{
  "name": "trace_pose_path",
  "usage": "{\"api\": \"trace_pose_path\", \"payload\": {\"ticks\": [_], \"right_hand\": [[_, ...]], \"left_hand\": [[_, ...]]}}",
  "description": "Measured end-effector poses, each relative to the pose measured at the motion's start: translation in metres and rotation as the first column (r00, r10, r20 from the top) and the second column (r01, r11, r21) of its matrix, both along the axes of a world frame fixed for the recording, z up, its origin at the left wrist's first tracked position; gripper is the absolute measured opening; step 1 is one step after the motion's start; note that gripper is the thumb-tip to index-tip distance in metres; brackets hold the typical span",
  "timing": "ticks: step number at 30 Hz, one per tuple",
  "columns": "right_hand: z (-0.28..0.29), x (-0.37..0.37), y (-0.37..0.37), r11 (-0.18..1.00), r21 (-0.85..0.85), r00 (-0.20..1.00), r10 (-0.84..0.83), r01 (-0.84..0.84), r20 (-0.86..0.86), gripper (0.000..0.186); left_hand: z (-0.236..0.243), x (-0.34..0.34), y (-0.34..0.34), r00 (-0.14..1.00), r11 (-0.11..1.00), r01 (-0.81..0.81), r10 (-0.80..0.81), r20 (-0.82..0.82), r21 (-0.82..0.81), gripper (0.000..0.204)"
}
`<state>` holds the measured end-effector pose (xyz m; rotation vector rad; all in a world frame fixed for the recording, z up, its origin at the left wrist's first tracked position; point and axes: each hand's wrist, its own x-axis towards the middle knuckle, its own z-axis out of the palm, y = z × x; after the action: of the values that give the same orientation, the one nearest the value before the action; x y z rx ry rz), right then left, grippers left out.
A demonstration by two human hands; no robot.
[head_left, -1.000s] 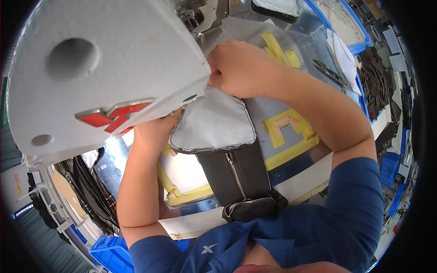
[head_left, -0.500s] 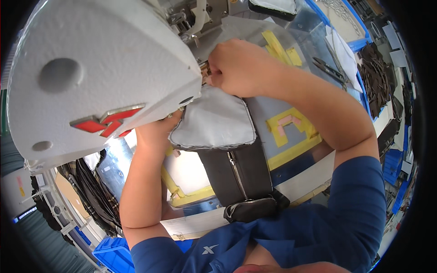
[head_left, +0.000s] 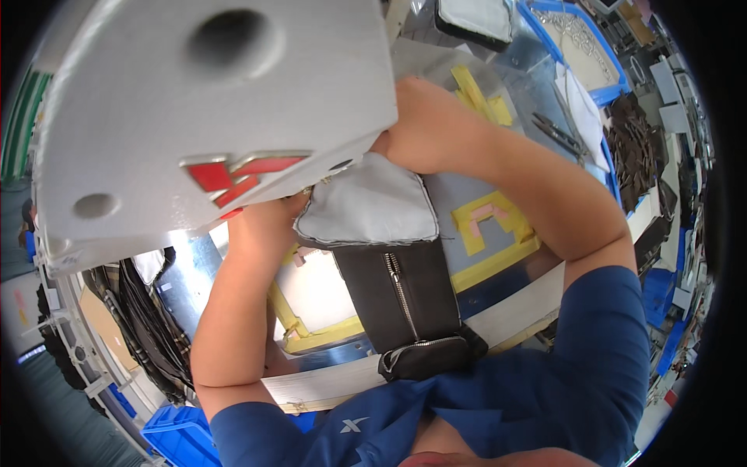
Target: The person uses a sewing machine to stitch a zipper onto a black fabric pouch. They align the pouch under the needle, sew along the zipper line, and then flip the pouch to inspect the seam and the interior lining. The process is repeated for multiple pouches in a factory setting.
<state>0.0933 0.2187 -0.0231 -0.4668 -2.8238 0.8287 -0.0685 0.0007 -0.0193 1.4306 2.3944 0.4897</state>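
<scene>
Sewing step: left hand (head_left: 268, 226) and right hand (head_left: 424, 128) press grey lining (head_left: 369, 206) w/ dark zip panel (head_left: 405, 292) under machine head (head_left: 210, 117); finger spread hidden. Next likely needs steady, straight feed.

A shiny metal worktop (head_left: 467, 194) is carrying everything here. Strips of yellow tape (head_left: 498, 233) are lying stuck flat on it, marking out angular shapes near its middle and far side. A dark brown bag panel with a zipper (head_left: 401, 300) is lying across the worktop and hanging over its near edge, with a pale grey lining piece (head_left: 369, 206) resting on the panel's far end. A pair of dark scissors (head_left: 556, 132) is lying toward the far right corner.
</scene>
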Motion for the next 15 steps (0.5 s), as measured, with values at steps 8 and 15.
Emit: {"api": "trace_pose_path", "payload": {"ticks": [8, 15], "right_hand": [[0.002, 0.009, 0.014, 0.995, -0.014, 0.994, 0.096, -0.097, -0.058, 0.031], [0.022, 0.009, -0.001, 0.997, 0.045, 0.998, 0.055, -0.055, 0.009, 0.022]], "left_hand": [[0.098, 0.054, -0.028, 0.962, 0.979, 0.188, -0.199, -0.185, -0.076, 0.051], [0.066, 0.044, -0.01, 0.83, 0.816, 0.547, -0.557, 0.005, 0.185, 0.052]]}}
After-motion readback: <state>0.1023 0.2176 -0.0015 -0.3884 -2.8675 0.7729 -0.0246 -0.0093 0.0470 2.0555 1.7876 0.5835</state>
